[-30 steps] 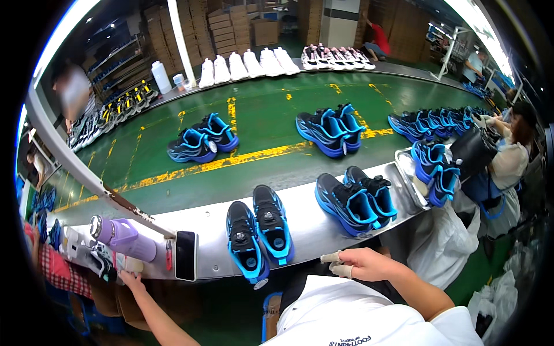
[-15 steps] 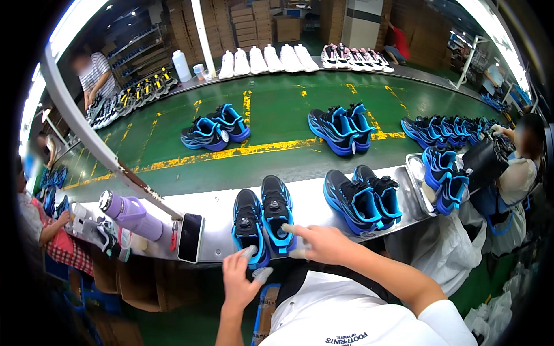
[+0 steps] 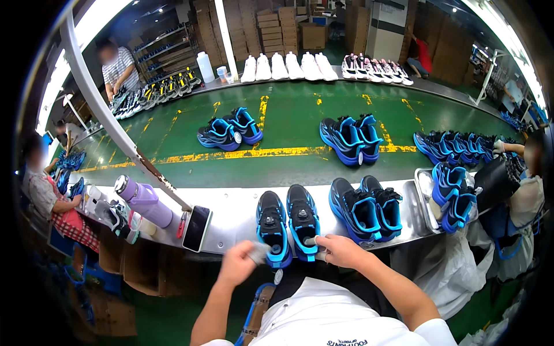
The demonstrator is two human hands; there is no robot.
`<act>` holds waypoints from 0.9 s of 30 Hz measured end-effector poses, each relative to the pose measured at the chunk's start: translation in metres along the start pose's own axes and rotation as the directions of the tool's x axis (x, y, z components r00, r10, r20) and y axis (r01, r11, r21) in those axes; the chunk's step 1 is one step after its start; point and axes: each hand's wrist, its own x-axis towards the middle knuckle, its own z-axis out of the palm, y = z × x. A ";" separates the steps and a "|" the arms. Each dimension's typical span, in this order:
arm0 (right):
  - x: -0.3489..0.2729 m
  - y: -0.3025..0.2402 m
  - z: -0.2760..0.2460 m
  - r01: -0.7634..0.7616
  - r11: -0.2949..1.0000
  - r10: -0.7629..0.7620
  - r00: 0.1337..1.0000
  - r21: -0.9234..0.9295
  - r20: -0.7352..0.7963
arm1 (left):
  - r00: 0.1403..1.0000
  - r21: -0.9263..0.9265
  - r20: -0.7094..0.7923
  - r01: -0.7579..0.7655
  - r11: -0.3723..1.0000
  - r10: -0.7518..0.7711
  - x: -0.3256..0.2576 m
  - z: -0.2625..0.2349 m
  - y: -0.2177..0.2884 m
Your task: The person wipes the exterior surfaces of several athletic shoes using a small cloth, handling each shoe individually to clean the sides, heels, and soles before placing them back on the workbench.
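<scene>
A pair of black and blue sneakers stands on the metal ledge before me, toes pointing away: a left shoe (image 3: 270, 222) and a right shoe (image 3: 302, 216). A small round tag (image 3: 279, 277) hangs below the left shoe's heel. My right hand (image 3: 341, 251) pinches the heel collar of the right shoe between thumb and forefinger. Close beside the left shoe's heel is my left hand (image 3: 239, 262), smeared by motion; whether it grips anything is unclear. Pale coverings show on my fingertips.
Another sneaker pair (image 3: 365, 210) stands to the right, near a metal tray (image 3: 426, 199) with more shoes. At left are a phone (image 3: 197, 229), red-handled tool (image 3: 182, 225) and purple tumbler (image 3: 144, 202). Shoe pairs rest on the green belt (image 3: 288, 130). A co-worker (image 3: 522, 173) sits at right.
The whole view has shifted, moving the scene rightward in the picture. My right hand has drawn its fingers back from the right shoe's opening to its heel. My left hand has moved beside the left heel.
</scene>
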 end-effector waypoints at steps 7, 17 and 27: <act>0.002 -0.062 -0.020 0.342 0.937 -0.304 0.898 0.068 -0.319 | 0.981 0.586 -0.017 -0.145 0.797 0.191 0.079 0.012 0.003; 0.027 -0.057 0.052 0.575 0.793 -0.610 0.740 -0.202 -0.285 | 1.000 0.152 -0.002 0.015 0.988 -0.015 0.088 0.015 -0.017; 0.032 -0.050 0.062 0.481 0.850 -0.525 0.808 -0.215 -0.268 | 0.953 0.084 0.304 -0.014 0.996 -0.012 0.090 0.011 -0.011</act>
